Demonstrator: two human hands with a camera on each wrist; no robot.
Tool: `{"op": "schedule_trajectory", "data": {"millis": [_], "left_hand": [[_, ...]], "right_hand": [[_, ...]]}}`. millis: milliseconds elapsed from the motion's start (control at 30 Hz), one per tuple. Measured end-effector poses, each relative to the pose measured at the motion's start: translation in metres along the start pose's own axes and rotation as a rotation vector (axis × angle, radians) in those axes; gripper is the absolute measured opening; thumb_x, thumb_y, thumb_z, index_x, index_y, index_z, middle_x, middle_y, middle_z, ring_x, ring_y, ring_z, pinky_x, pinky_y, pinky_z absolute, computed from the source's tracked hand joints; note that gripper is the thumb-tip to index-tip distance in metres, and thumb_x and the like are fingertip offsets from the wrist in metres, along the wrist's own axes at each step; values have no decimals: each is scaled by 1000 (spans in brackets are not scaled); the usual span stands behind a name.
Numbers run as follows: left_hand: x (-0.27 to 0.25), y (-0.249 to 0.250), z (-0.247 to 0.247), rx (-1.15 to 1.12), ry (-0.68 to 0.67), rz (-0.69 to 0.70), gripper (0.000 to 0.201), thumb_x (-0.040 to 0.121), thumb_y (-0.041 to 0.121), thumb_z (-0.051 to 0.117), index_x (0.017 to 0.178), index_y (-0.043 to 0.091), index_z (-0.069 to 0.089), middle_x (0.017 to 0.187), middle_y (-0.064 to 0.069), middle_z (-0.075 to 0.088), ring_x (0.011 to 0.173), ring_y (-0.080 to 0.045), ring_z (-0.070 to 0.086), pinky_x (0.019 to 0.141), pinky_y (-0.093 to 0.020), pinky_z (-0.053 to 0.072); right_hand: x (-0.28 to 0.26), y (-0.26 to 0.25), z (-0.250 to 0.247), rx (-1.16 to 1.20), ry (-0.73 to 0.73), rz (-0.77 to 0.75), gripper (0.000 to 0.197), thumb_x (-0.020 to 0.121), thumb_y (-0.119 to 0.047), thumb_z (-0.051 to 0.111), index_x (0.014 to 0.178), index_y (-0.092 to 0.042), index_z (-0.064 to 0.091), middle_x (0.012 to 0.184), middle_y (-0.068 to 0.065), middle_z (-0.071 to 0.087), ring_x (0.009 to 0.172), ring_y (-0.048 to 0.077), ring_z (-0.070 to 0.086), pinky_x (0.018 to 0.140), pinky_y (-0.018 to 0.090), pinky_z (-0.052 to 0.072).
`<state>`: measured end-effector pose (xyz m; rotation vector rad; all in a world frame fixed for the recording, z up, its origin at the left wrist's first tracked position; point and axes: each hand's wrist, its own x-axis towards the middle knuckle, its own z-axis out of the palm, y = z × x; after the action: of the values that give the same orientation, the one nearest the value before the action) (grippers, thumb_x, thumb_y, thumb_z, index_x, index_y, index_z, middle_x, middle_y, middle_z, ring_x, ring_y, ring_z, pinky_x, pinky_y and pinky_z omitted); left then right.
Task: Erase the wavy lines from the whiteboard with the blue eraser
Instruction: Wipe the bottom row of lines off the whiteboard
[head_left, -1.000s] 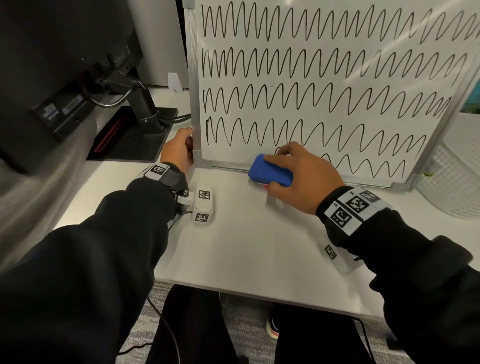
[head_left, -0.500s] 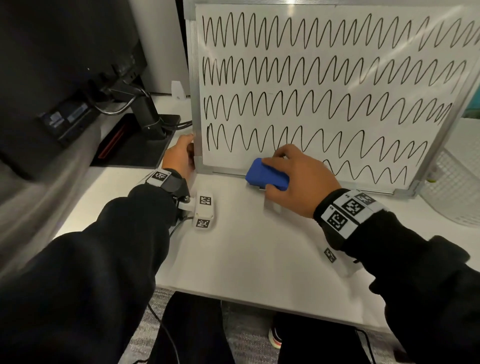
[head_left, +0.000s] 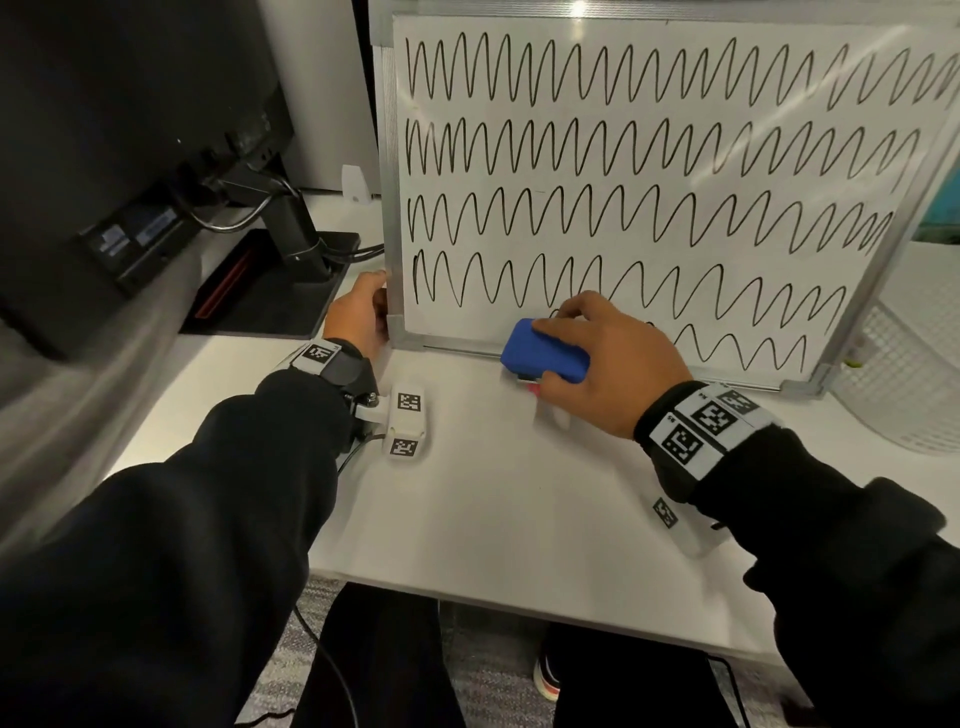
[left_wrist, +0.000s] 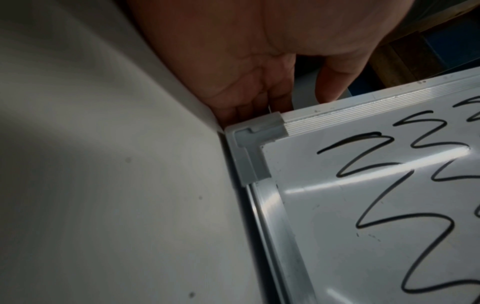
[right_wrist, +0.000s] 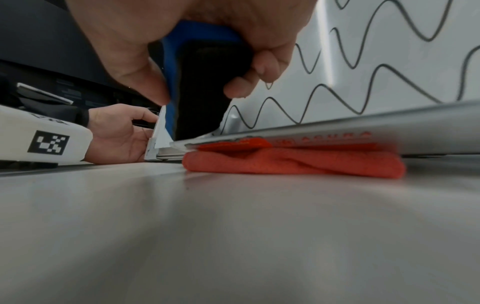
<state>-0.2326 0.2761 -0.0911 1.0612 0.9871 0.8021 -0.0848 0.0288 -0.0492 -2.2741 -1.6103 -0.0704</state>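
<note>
Gripping the blue eraser (head_left: 545, 358) from above, right hand (head_left: 613, 364) has thumb on the near long side, fingers (right_wrist: 270, 65) over the far side, dark felt face (right_wrist: 207, 86) turned to the whiteboard (head_left: 675, 218); eraser sits low against the board's bottom rail, left of centre. Looks light, stiff plastic shell, soft pad, so side pinch should hold, press flat. Orange cloth (right_wrist: 293, 162) lies under the rail, just right of eraser. Left hand (head_left: 358, 317) clasps the board's lower-left corner (left_wrist: 257, 144), steadying it. Board stands propped and probably slides easily. Wavy lines (head_left: 623, 140): four rows intact above, bottom row partly cleared at left
</note>
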Motion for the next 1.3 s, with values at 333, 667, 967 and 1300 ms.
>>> {"op": "schedule_trajectory", "data": {"millis": [333,667,967,1300], "left_hand": [[8,5,-5,79,-49,-14,38,74,46,66,93,15,76,99,-7,75,103,-30,68,99,-48,50],[-39,45,7,452,114,546,24,90,25,58,66,21,55,69,3,54,64,-12,48,67,-26,46],[-89,21,56,1272,-702,215,18,92,29,62,85,13,67,71,2,73,60,-10,67,65,-30,57],[-81,7,61,1182,-712,79,11,89,23,68,82,14,70,80,-2,75,67,-11,69,58,-26,55]], "right_hand": [[-13,7,-5,38,45,70,55,82,-49,57,133,-30,54,124,-9,47,87,17,56,72,29,46],[-11,9,1,88,-95,11,57,88,-48,56,141,-28,46,133,-7,41,99,17,55,81,27,45],[-13,11,-4,9,-27,105,53,82,-55,56,130,-33,57,118,-10,52,92,17,57,72,27,41],[-6,13,1,74,-108,-14,54,89,-49,54,138,-26,49,130,-5,44,100,17,55,81,26,43]]}}
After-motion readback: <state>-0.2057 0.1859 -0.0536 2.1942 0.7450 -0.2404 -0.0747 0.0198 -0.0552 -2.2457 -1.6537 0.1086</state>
